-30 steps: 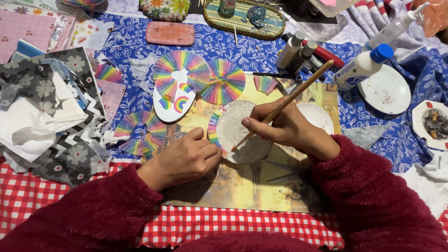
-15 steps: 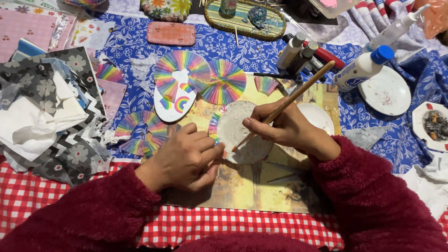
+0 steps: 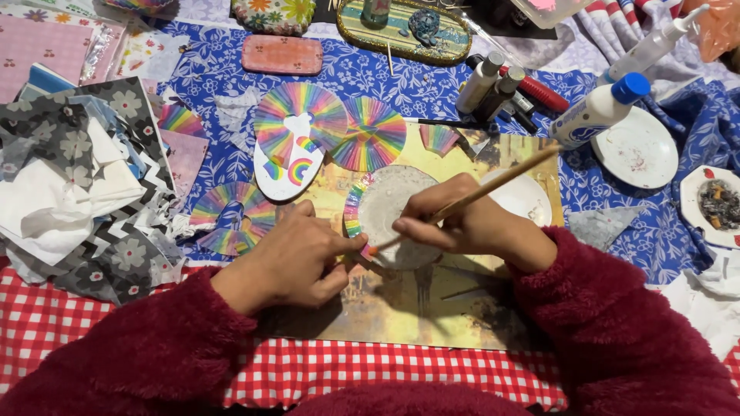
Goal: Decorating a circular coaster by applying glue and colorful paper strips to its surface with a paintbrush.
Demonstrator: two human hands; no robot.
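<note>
A round grey disc (image 3: pixel 389 209) with a rainbow-striped paper rim lies on a yellow printed sheet (image 3: pixel 432 308) in the middle. My right hand (image 3: pixel 470 225) grips a wooden-handled brush (image 3: pixel 493 185), its tip touching the disc's lower left edge. My left hand (image 3: pixel 297 262) rests on the sheet beside the disc, fingertips pressing the striped rim near the brush tip. Both sleeves are dark red and fuzzy.
Rainbow paper fans (image 3: pixel 331 127) and a white cut-out (image 3: pixel 281 166) lie behind the disc. A glue bottle (image 3: pixel 597 112) rests on a white plate (image 3: pixel 636 150). Patterned papers (image 3: pixel 77 177) pile up left. Small bottles (image 3: pixel 489 81), a pink tin (image 3: pixel 281 54) and a tray (image 3: pixel 405 31) sit at the back.
My left hand has slid right, up to the disc's rim. The brush tip has moved down to the disc's lower left edge.
</note>
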